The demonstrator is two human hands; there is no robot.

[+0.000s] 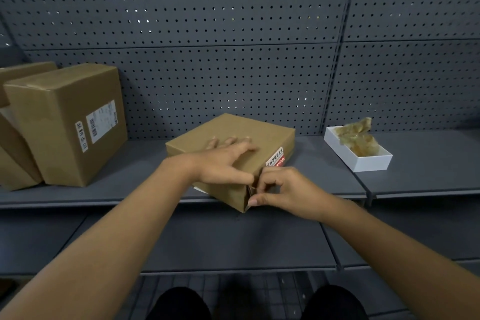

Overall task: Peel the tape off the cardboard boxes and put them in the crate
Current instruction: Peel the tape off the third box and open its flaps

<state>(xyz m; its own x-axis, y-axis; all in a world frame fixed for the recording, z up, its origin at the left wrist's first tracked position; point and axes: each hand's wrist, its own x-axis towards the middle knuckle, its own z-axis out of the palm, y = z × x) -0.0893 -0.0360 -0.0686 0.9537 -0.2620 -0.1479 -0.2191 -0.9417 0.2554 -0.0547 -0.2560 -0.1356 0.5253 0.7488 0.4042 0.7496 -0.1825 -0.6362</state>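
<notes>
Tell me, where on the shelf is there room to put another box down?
Bare shelf lies between the big box and the flat box under the hands, and right of the white tray. The far left is crowded with boxes.

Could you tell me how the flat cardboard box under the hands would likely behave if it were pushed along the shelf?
The flat cardboard box is low and wide, so it would likely slide, not tip. Its near corner overhangs the shelf edge, so a pull could drop it.
</notes>
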